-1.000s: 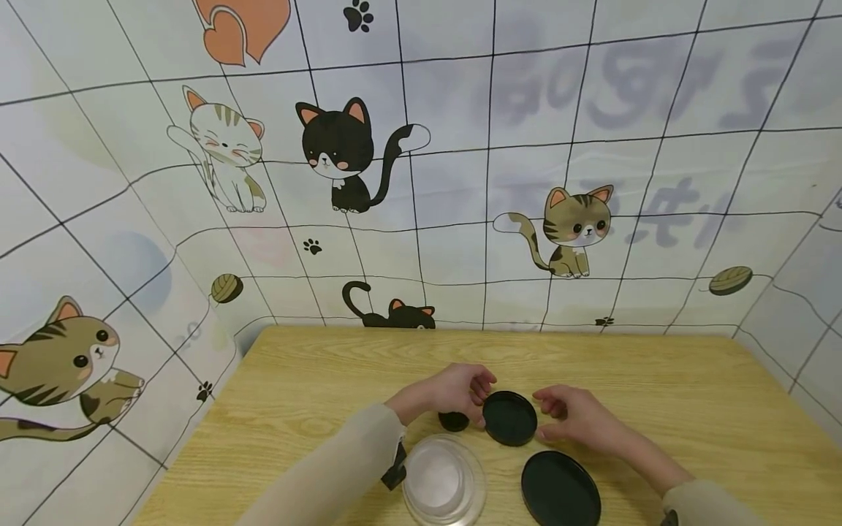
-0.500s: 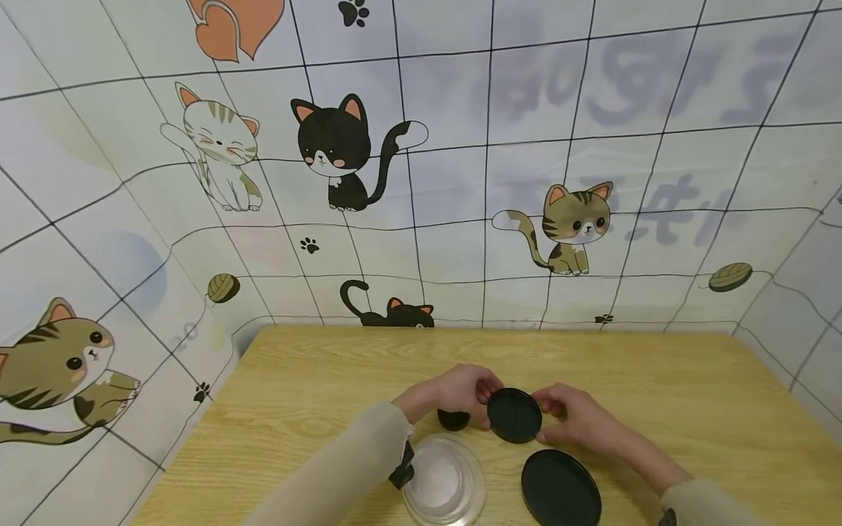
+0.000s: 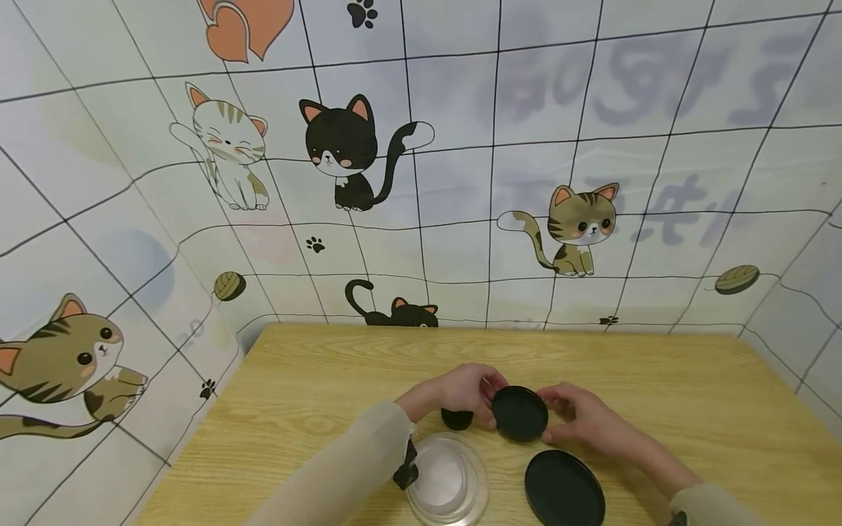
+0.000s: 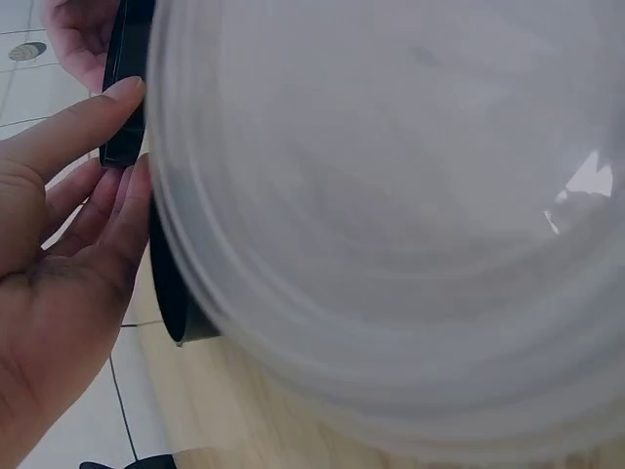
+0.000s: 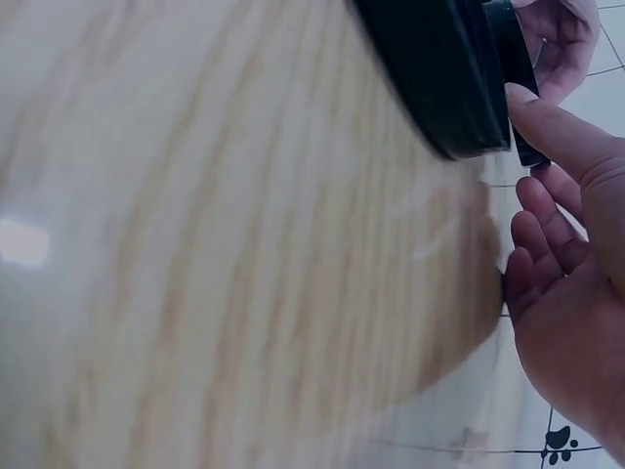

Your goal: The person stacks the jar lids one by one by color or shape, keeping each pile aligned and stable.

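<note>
A shallow round black lid (image 3: 520, 413) of medium size is between my two hands. My left hand (image 3: 462, 391) pinches its left edge; the left wrist view shows the thumb on the upper side of the rim and fingers beneath. On the opposite edge, my right hand (image 3: 582, 420) grips with thumb and fingertips at the rim. A smaller black round piece (image 3: 457, 419) lies under the left hand, partly hidden by it. Nearer me is a larger black lid (image 3: 564, 488), which looms in front of the right hand in the right wrist view.
A clear round plastic container (image 3: 449, 479) stands beside the left sleeve and fills much of the left wrist view. Everything rests on a wood-grain table (image 3: 316, 380). Behind it hangs a white sheet (image 3: 454, 190) with a grid and printed cats.
The right fingertips, apart from the medium lid's edge one second ago, now touch it. Both hands hold the lid, which has shifted slightly right and away. The other pieces stay where they were.
</note>
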A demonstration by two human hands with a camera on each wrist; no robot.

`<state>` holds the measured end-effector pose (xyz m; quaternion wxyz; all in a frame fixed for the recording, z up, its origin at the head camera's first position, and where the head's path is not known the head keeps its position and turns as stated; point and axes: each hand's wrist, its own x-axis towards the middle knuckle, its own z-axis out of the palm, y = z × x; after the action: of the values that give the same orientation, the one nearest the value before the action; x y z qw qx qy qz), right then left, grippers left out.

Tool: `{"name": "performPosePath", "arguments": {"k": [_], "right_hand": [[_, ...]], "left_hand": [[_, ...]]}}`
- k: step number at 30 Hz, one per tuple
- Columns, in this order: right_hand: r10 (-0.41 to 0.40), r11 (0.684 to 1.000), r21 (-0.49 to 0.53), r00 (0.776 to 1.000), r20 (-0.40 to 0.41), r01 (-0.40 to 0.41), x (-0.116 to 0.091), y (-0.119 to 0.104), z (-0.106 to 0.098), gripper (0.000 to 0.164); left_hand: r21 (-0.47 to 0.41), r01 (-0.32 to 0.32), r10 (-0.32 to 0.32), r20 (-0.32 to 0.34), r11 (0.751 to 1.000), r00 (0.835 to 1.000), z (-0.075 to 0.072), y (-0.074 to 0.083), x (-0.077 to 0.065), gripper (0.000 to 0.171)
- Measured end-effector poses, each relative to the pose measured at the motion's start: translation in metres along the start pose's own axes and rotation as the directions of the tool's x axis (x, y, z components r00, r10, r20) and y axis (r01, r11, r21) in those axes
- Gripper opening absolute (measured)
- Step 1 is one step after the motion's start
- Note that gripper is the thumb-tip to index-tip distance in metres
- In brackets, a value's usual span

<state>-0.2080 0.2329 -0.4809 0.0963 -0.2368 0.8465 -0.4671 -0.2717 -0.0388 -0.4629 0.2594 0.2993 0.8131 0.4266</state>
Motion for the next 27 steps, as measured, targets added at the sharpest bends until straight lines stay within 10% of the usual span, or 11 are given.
{"name": "performPosePath", "arguments": {"k": [17,27], "right_hand": [[-0.198,0.98,0.022,0.979,-0.053,0.2,-0.04,-0.011,-0.017,0.054],[-0.173,0.971,0.167,0.985,0.013,0.169,-0.068,-0.016,-0.015,0.055]], "left_hand": [[-0.212,-0.133,0.126,-0.043,0.968,0.991,0.025,0.03,-0.028,0.06],[-0.287,-0.079,0.055,-0.09,0.955,0.994,0.055,0.046,-0.05,0.057]]}}
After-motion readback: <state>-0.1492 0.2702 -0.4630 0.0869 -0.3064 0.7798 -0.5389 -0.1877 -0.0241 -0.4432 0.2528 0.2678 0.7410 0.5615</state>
